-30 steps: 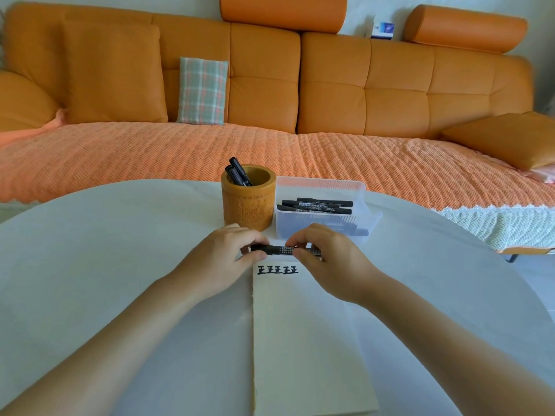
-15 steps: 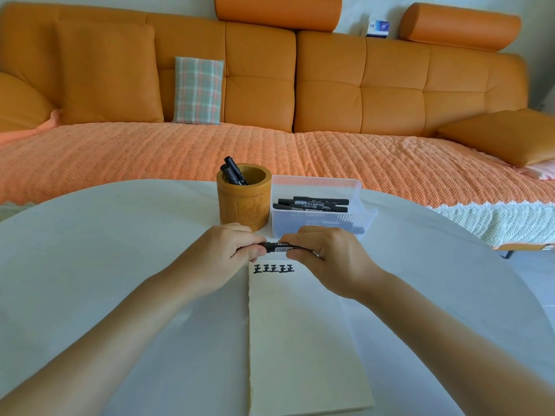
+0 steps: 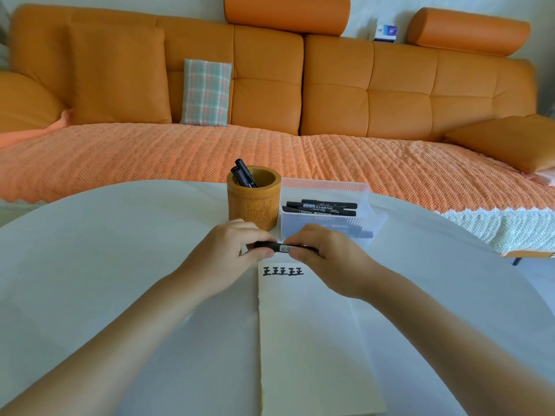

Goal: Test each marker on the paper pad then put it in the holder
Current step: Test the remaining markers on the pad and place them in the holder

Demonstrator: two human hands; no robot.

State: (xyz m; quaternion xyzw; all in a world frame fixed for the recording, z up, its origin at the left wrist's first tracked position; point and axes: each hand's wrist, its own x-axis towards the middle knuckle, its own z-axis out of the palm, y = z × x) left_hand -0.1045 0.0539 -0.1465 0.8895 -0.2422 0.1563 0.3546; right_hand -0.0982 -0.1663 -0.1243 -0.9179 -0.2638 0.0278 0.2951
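A black marker [image 3: 280, 247] lies level between both hands, just above the top edge of the cream paper pad [image 3: 312, 340]. My left hand [image 3: 232, 250] pinches its left end and my right hand [image 3: 326, 255] grips its right end. Several black test marks [image 3: 283, 271] run along the top of the pad. Behind my left hand stands the round bamboo holder [image 3: 253, 202] with two or three black markers [image 3: 244, 173] in it. To its right, a clear plastic box [image 3: 327, 213] holds several more black markers [image 3: 322, 206].
All of this sits on a round white table [image 3: 105, 250]. Beyond the table's far edge runs an orange sofa [image 3: 270, 94] with a plaid cushion [image 3: 206, 92] and an orange woven cover.
Both hands have stayed on the marker above the pad. They have drawn closer together along it, so less of the barrel shows between them.
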